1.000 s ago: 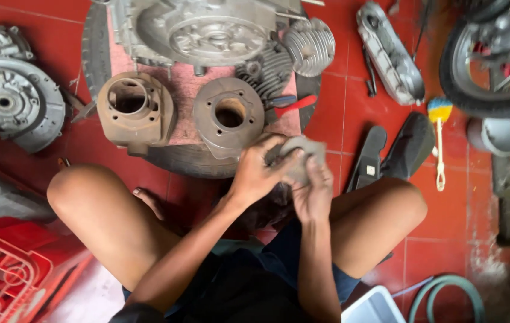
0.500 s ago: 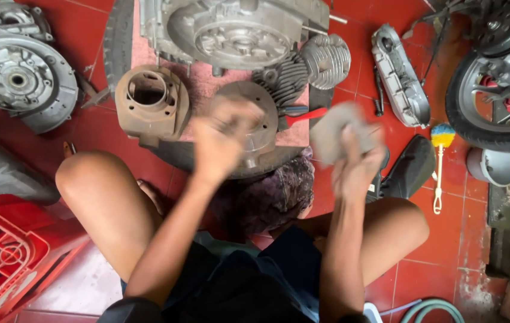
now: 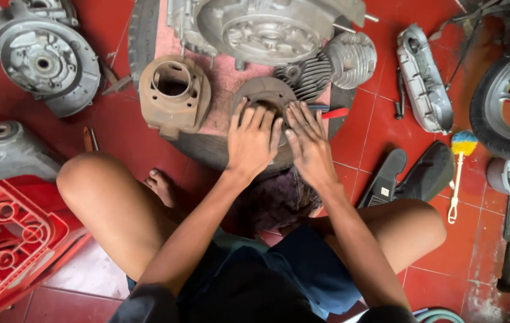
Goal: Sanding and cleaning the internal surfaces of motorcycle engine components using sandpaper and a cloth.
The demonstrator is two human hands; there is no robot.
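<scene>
Engine case [image 3: 267, 30]: the biggest casting I see, grey aluminium, lying at the far edge of the pink mat [image 3: 222, 90]. I use it as my landmark for everything below.
Wheel and tyre [image 3: 506, 113]: well to the right of the engine case, at the frame edge.
Round side cover [image 3: 42, 63]: well to the left of the engine case, on the red tile floor [image 3: 375, 137].
Rusty cylinder barrel [image 3: 174, 96]: just below the engine case, to its left, standing bore-up, untouched.
Finned cylinder head [image 3: 339, 63]: beside the engine case, on its lower right.
Brown cylinder [image 3: 267, 101]: directly below the engine case, near the mat's front edge, bore facing up. I judge it cast iron: heavy, fully stiff, rough with rust, so not slippery, though dusty. I would take it around the outer wall with both palms, or hook fingers into the bore; thin fin edges look like the chip-prone part.
Left hand [image 3: 254, 140]: laid flat on the brown cylinder's near rim, fingers spread and pointing toward the engine case; pressing, not clasping anything.
Right hand [image 3: 309, 140]: flat beside the left, fingers splayed over the cylinder's right rim; likewise nothing is clasped.
Red-handled tool [image 3: 330, 112]: just right of the cylinder, partly hidden by the right hand.
</scene>
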